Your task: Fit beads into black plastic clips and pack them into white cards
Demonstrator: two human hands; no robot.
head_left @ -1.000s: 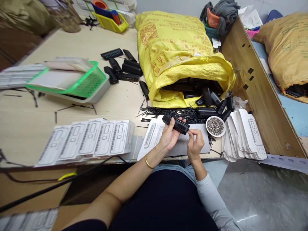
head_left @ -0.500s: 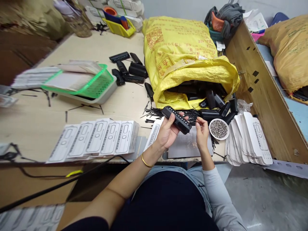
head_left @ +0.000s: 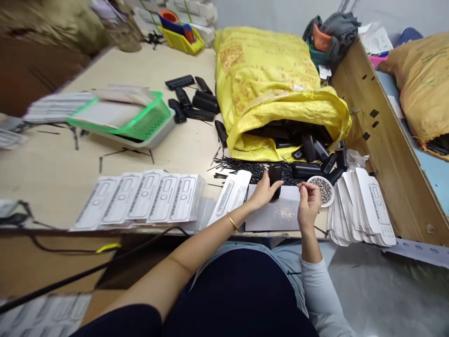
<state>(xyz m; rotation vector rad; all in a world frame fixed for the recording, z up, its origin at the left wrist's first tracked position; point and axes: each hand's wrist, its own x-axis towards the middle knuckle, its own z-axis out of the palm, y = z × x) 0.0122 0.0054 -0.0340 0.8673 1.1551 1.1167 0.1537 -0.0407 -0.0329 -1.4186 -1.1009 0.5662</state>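
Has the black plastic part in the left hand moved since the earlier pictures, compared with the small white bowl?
Yes. The black plastic part was held up, lying slantwise. Now the left hand stands it on end, lower, on the white sheet left of the small white bowl.

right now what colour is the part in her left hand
Black: the plastic part in the left hand, clearest in the head view.

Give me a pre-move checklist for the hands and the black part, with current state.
1. Left hand grips black part: ok, part stands on end on the grey sheet.
2. Right hand holds something small: cannot tell, fingers pinched, too small to see.
3. Bowl of small metal pieces beside right hand: ok.
4. Black pins close behind the part: ok.
5. More black parts in yellow sack: ok.
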